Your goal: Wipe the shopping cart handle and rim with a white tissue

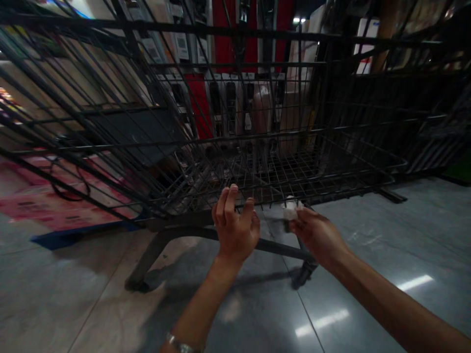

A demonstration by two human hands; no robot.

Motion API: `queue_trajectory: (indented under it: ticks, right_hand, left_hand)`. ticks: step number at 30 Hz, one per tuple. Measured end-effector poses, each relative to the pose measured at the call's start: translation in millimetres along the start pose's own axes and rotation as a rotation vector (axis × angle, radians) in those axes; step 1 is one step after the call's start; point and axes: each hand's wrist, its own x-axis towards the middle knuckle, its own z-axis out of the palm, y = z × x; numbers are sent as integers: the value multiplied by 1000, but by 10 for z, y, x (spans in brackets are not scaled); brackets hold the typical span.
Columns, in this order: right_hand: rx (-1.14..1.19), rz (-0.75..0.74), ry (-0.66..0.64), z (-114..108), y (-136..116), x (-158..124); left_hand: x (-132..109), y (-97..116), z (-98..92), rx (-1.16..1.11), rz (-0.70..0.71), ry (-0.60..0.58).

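A black wire shopping cart (324, 142) fills the view in front of me, its basket tilted and its lower frame (165, 235) standing on the tiled floor. My left hand (235, 228) reaches up to the bottom edge of the basket, with its fingers raised and slightly apart and nothing in it. My right hand (314, 233) is pinched on a small white piece (291, 210), perhaps a cloth or wad of paper, held against the basket's lower edge. A metal bracelet (180, 344) sits on my left wrist.
A cart wheel (304, 274) rests on the glossy grey floor just beyond my hands. At the left lie a pink mat (47, 206) and a dark cable (69, 189). Shelves with boxed goods and a red column (200, 105) stand behind the cart.
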Motion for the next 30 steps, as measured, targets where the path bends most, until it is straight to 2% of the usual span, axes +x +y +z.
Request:
queue_trajectory:
  ticks: [5, 11, 14, 17, 21, 25, 30]
  right_hand:
    - [230, 47, 58, 296, 23, 94]
    - [400, 120, 73, 612, 275, 179]
    - [574, 132, 72, 592, 440, 96]
    - [655, 72, 50, 493, 568, -48]
    - [615, -40, 36, 415, 607, -193]
    - [582, -51, -17, 405, 603, -243]
    - [538, -29, 78, 353, 653, -254]
  left_hand:
    - [26, -3, -45, -14, -10, -27]
    - [70, -23, -140, -21, 22, -86]
    - [78, -33, -209, 1, 52, -142]
    - [65, -37, -261, 10, 76, -166]
    - [44, -35, -297, -6, 65, -174]
    - [41, -26, -319, -6, 67, -171]
    - [20, -21, -353, 29, 94, -176]
